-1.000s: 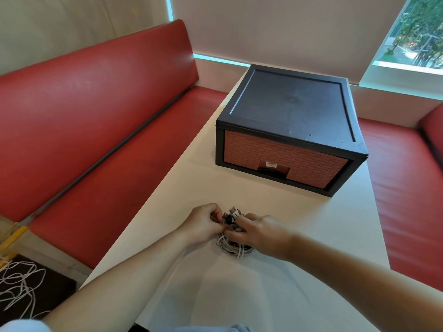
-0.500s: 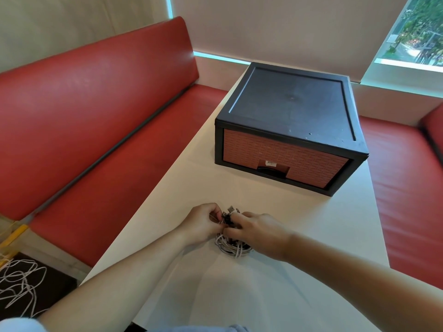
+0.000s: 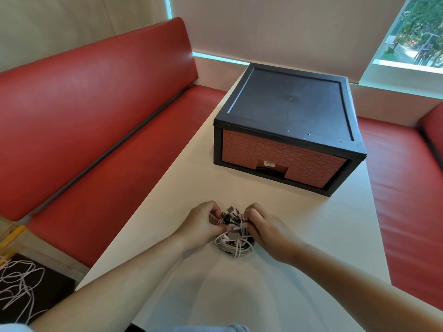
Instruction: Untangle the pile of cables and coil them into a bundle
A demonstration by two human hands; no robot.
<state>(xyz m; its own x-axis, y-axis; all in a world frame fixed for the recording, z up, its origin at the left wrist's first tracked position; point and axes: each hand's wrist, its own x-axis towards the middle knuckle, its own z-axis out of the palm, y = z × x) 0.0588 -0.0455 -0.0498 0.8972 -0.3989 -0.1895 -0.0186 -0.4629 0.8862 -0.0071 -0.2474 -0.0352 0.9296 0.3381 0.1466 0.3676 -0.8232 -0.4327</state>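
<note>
- The bundle of white cables (image 3: 233, 246) lies on the tabletop (image 3: 263, 295), near its front middle. It sits between the two hands and well apart from the black drawer box (image 3: 287, 109) with the woven reddish front, farther back.
- The left hand (image 3: 200, 227) grips the bundle's left side. Its fingers (image 3: 212, 210) are curled in, and the thumb pinches strands against them.
- The right hand (image 3: 272, 232) holds the right side, with its fingers (image 3: 253, 213) bent tightly over the upper edge of the coil. Which strand they pinch is hidden.
- Done, as far as can be judged: the cables here lie in round loops stacked on one another, and no long strand trails across the tabletop. The untangling and most of the coiling look finished.
- The plug ends (image 3: 231, 212) stick up in a cluster at the far side of the coil, between the two sets of fingers, and are not tucked in.
- Probably left to do: tidy or secure those ends and tighten the loops, so the bundle keeps its shape once released. No tie or strap is visible, and whether one sits under the fingers cannot be told.
- A loose tangle of pale cable (image 3: 16, 283) lies on a dark mat on the floor at lower left, beside the red bench (image 3: 84, 140). Whether it belongs to this job cannot be told; if it does, a good share remains.
</note>
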